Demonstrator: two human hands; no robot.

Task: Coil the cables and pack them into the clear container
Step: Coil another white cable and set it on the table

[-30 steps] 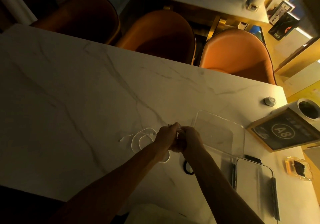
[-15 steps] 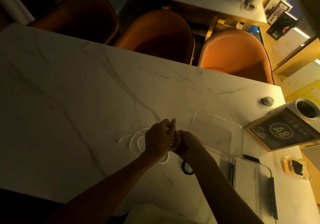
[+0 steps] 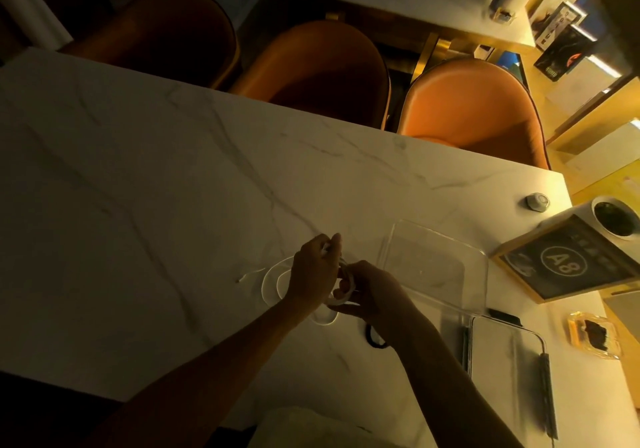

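A white cable (image 3: pixel 268 279) lies in loose loops on the marble table (image 3: pixel 145 212), its free end trailing to the left. My left hand (image 3: pixel 313 271) pinches part of the cable near its fingertips. Touching it from the right, my right hand (image 3: pixel 372 291) holds a small coil of the same white cable. The clear container (image 3: pixel 433 267) stands open just right of both hands, with nothing in it. A black cable (image 3: pixel 374 338) shows partly beneath my right wrist.
The container's lid (image 3: pixel 505 371) with black clips lies at the near right. A framed "A8" sign (image 3: pixel 568 262), a white cup (image 3: pixel 614 220), a small round knob (image 3: pixel 536 201) and an amber dish (image 3: pixel 594 335) stand along the right edge. Orange chairs (image 3: pixel 474 115) line the far side.
My left hand has lifted and shifted a little left, drawing the white cable up, while my right hand has dropped slightly with the coil now showing between the hands.
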